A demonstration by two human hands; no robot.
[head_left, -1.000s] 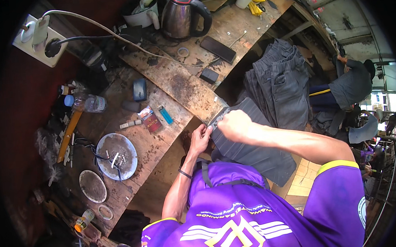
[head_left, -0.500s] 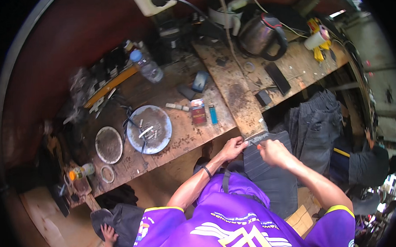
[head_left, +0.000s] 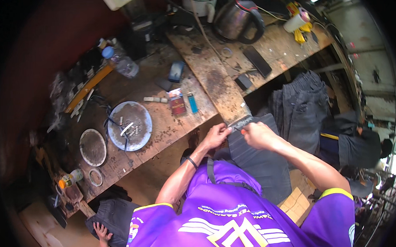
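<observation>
A dark, ribbed-looking garment (head_left: 261, 160) hangs from the end of a narrow plank (head_left: 225, 93) that juts toward me. My left hand (head_left: 217, 137) is closed at the garment's upper edge, fingertips pinching it by the plank end. Beside it, my right hand (head_left: 259, 135) is wrapped round a small tool (head_left: 243, 131); only its orange end shows, and the rest is hidden by my fingers. A worn grey strip (head_left: 241, 122) lies across the plank end between both hands.
On the bench sit a blue-rimmed ash dish (head_left: 149, 130), a teal lighter (head_left: 192, 103), a cigarette pack (head_left: 176, 102), a phone (head_left: 257, 62) and a kettle (head_left: 235, 22). Dark trousers (head_left: 299, 114) are piled at right. Another person's hand (head_left: 102, 233) rests on dark cloth at lower left.
The view has shifted, so bench and hands appear further left and slightly higher. Both hands keep their places at the plank end.
</observation>
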